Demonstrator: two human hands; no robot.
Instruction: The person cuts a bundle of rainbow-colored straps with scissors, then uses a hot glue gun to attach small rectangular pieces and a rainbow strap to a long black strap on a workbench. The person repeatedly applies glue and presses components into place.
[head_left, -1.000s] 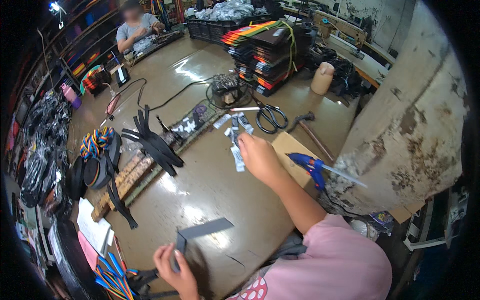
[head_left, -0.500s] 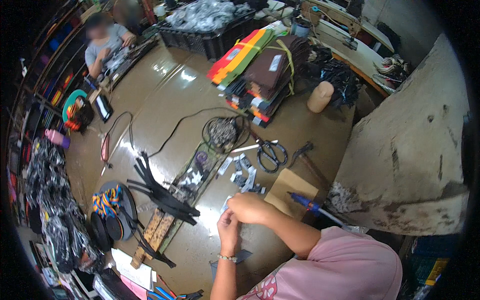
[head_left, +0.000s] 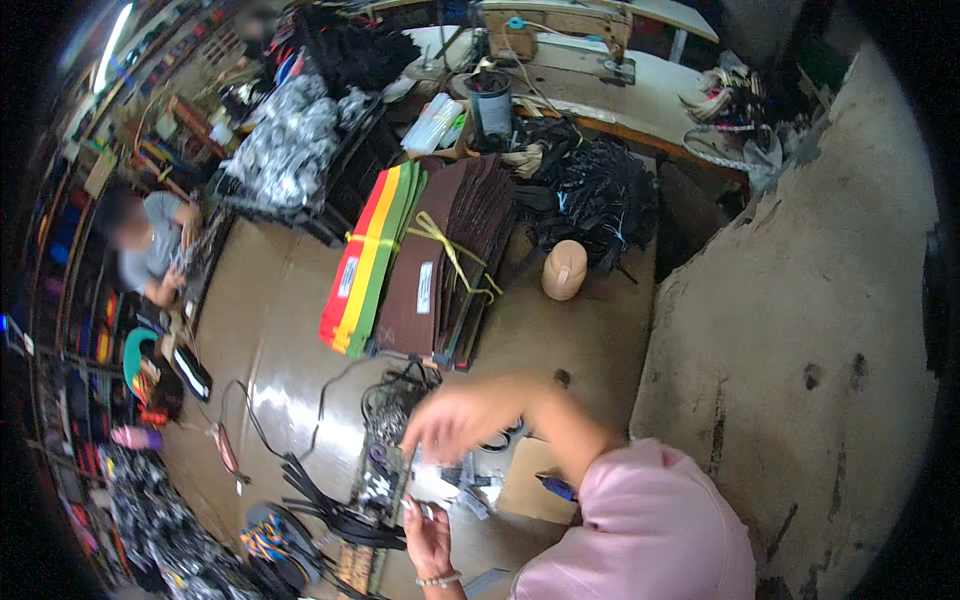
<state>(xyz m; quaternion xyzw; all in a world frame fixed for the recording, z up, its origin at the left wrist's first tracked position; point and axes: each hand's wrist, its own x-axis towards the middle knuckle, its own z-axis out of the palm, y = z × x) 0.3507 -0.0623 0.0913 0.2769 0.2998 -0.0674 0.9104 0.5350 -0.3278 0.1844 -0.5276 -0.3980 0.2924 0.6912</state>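
My left hand [head_left: 428, 540], with a beaded bracelet at its wrist, is closed with thumb and fingers pinched together at a small dark and pale piece too small to make out. Farther up the table, my right hand [head_left: 465, 415] is smeared by motion, fingers pointing down and left, above a pile of small grey labels [head_left: 470, 497]. It partly hides black-handled scissors [head_left: 498, 440]. Left of it are a heap of small metal pieces [head_left: 388, 425] and a narrow board. Black strips [head_left: 345, 515] lie left of my left hand. A brown card [head_left: 530, 485] lies right, with a blue-handled tool [head_left: 557, 487] on it.
Tied stacks of brown sheets [head_left: 440, 250] and striped sheets [head_left: 365, 260] stand ahead, beside a tan wooden cylinder [head_left: 565, 270]. A black crate [head_left: 345, 185] with plastic-wrapped items is beyond. Another person [head_left: 155, 245] sits at far left. A worn panel [head_left: 780, 350] rises at right.
My right hand has left my left hand and moved up and away across the table. My view has tilted up, bringing more of the far side into sight.
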